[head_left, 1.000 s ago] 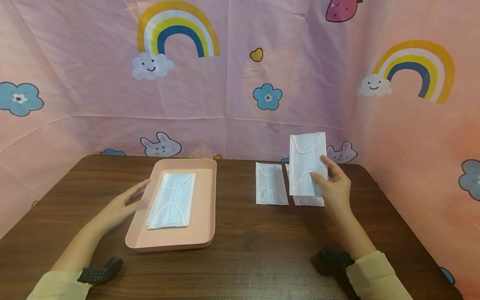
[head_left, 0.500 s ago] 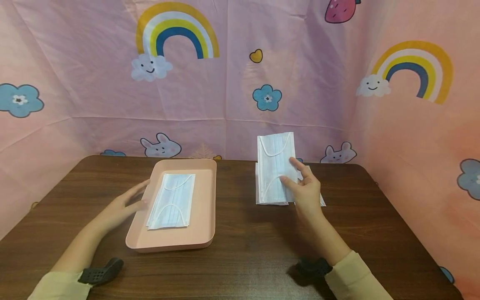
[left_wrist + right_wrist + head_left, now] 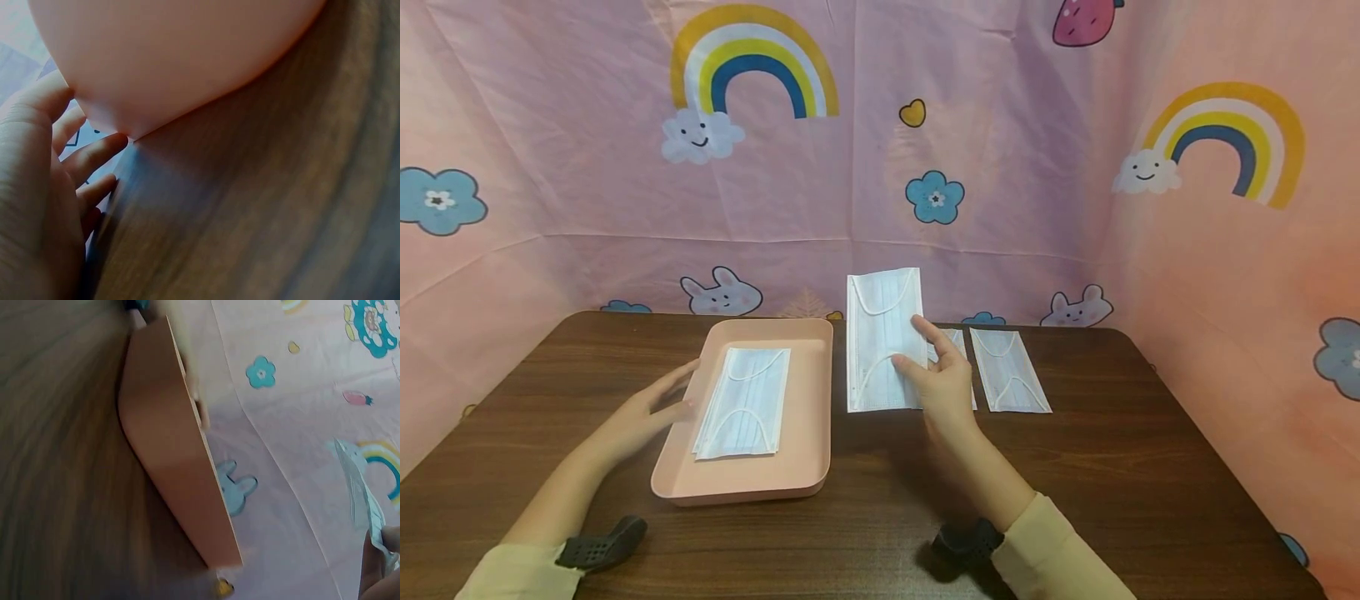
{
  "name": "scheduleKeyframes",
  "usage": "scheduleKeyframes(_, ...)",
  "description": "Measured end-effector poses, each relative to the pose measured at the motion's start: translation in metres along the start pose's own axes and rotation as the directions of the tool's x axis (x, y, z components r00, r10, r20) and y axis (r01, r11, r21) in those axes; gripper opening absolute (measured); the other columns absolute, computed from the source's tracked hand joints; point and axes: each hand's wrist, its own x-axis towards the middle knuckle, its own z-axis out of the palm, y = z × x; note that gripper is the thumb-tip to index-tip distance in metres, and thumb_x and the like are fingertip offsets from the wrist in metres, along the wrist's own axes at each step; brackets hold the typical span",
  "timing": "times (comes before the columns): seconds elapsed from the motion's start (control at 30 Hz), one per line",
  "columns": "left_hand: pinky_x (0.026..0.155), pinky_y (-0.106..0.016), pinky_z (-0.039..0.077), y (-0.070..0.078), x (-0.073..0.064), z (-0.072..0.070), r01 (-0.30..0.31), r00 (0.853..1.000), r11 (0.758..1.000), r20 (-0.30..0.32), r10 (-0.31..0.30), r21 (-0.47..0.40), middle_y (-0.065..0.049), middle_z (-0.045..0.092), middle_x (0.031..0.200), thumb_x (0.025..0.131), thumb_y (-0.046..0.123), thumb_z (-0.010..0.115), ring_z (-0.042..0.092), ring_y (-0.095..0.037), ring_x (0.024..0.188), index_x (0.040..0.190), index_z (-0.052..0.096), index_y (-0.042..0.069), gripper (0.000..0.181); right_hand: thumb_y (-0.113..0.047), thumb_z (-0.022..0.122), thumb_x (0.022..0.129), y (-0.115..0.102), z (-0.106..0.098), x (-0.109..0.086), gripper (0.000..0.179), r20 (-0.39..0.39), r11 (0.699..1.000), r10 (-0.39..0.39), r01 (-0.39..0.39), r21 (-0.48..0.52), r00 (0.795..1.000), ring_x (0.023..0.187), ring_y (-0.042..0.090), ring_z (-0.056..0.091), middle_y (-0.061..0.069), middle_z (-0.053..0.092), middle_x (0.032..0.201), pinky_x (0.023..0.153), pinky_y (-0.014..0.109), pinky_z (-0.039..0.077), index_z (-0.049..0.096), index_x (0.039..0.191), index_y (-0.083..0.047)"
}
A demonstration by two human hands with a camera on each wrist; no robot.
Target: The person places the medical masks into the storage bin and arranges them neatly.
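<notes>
My right hand (image 3: 947, 392) pinches a white-and-pale-blue disposable face mask (image 3: 880, 342) between thumb and fingers, raised upright over the table just right of the pink tray (image 3: 811, 400). The right wrist view catches this face mask (image 3: 362, 494) edge-on at its right side. Inside the tray lies a small overlapping stack of face masks (image 3: 745, 404). My left hand (image 3: 643, 417) touches the tray's left side with loosely extended fingers. Close up in the left wrist view, fingertips of the left hand (image 3: 37, 169) meet the tray wall (image 3: 175, 56).
Two more face masks lie on the dark wooden table (image 3: 880, 533): one (image 3: 1011, 371) in full sight, the other (image 3: 957, 337) partly behind my right hand. A patterned pink cloth (image 3: 880, 150) hangs behind and at both sides of the table.
My right hand has carried the pinched face mask leftward, from above the rightmost mask on the table to beside the tray. The left hand and tray have stayed put.
</notes>
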Motion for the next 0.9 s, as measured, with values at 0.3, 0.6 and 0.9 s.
scheduleKeyframes(0.3, 0.092, -0.075, 0.023, -0.002, 0.000, 0.000, 0.014, 1.000, 1.000, -0.003, -0.014, 0.015, -0.028, 0.027, 0.150, 0.096, 0.033, 0.057, 0.025, -0.056, 0.131, 0.155, 0.020, 0.021, 0.070, 0.012, 0.069, 0.080, 0.019, 0.038, -0.010, 0.057, 0.028, 0.999, 0.033, -0.033, -0.013, 0.999, 0.092, 0.020, 0.063, 0.005, 0.051, 0.135, 0.073, 0.032, 0.056, 0.059, 0.131, -0.010)
scheduleKeyframes(0.6, 0.092, -0.076, 0.021, -0.001, 0.001, 0.001, 0.022, 1.000, 1.000, 0.002, -0.022, 0.009, -0.030, 0.026, 0.149, 0.096, 0.034, 0.056, 0.023, -0.057, 0.131, 0.155, 0.020, 0.020, 0.071, 0.009, 0.070, 0.080, 0.031, 0.067, -0.021, 0.055, 0.062, 0.995, 0.103, -0.103, -0.003, 0.993, 0.077, 0.024, 0.069, 0.008, 0.053, 0.131, 0.066, 0.037, 0.057, 0.060, 0.130, -0.012)
scheduleKeyframes(0.9, 0.094, -0.073, 0.023, 0.003, -0.001, 0.001, -0.007, 1.000, 1.000, 0.001, 0.007, -0.003, -0.031, 0.027, 0.148, 0.097, 0.032, 0.056, 0.025, -0.056, 0.131, 0.154, 0.020, 0.016, 0.070, 0.006, 0.072, 0.080, 0.038, 0.095, -0.029, 0.053, 0.038, 0.985, 0.170, -0.170, -0.017, 0.985, 0.081, 0.024, 0.070, 0.004, 0.055, 0.126, 0.067, 0.035, 0.057, 0.063, 0.125, -0.020)
